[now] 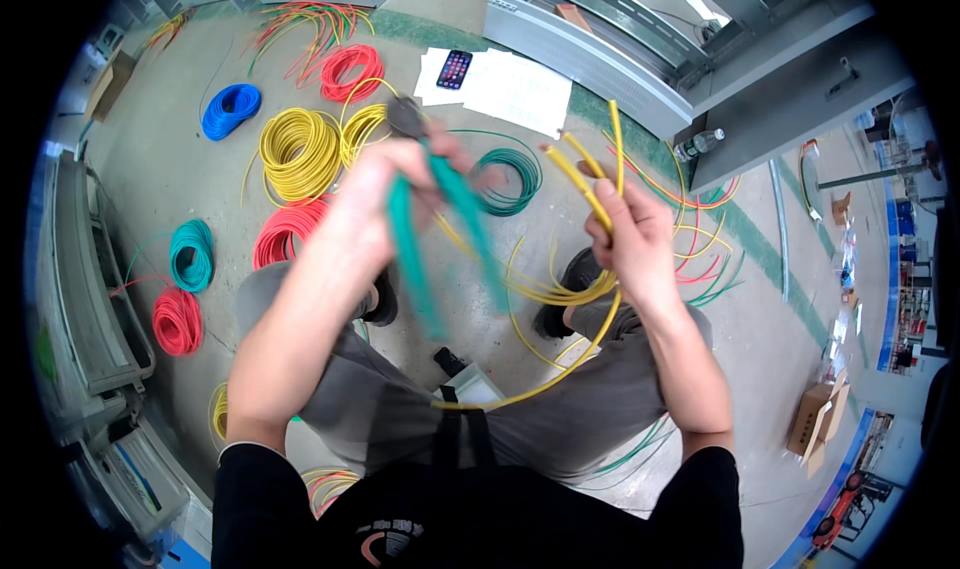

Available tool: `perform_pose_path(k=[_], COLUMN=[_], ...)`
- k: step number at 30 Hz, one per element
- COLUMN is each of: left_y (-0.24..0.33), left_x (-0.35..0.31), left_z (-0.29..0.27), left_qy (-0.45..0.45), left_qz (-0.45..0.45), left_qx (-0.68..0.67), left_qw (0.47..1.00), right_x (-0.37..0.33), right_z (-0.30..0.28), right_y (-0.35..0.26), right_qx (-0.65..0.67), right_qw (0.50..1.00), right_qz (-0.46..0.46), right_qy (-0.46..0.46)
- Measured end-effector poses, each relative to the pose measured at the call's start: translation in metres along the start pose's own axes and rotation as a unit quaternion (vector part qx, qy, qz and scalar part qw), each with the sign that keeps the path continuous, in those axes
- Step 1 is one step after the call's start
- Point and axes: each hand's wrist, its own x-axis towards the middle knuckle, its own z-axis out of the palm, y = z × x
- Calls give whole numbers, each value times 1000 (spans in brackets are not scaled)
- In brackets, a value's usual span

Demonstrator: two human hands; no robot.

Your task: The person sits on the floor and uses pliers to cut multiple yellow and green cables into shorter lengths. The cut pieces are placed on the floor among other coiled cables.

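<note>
My left hand (385, 179) is closed around a pair of wire cutters with green handles (408, 259). Its dark jaws point away from me, and the handles, spread apart, are smeared by motion. To the right, my right hand (638, 231) pinches several yellow wires (580, 179) between thumb and fingers. Their ends stick up above the hand, and at least one shows a copper-coloured tip. Below the hand the yellow lengths loop down over my lap. The cutters and the wire ends are apart.
Coils of yellow wire (300, 156), blue wire (231, 111), red wire (178, 321) and green wire (508, 181) lie on the floor. Beyond them are paper sheets (520, 87) with a phone (454, 70). A grey metal cabinet (590, 54) and a plastic bottle (700, 145) stand at the far right.
</note>
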Motion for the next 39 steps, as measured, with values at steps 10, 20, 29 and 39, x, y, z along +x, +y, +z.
perform_pose_path(k=[10, 20, 29, 39], left_y=[-11, -6, -10, -23], left_x=[-2, -7, -9, -4], left_z=[-7, -16, -21, -25], left_qy=[-103, -123, -136, -63], left_qz=[100, 148, 229, 371], left_qx=[602, 645, 666, 704], left_qw=[785, 739, 697, 602], right_x=[-6, -7, -7, -10], right_z=[14, 21, 20, 15], right_y=[8, 6, 6, 9], right_qx=[-108, -126, -109, -107], right_qw=[974, 970, 966, 964], right_qz=[18, 21, 43, 25], right_qy=[-201, -209, -229, -242])
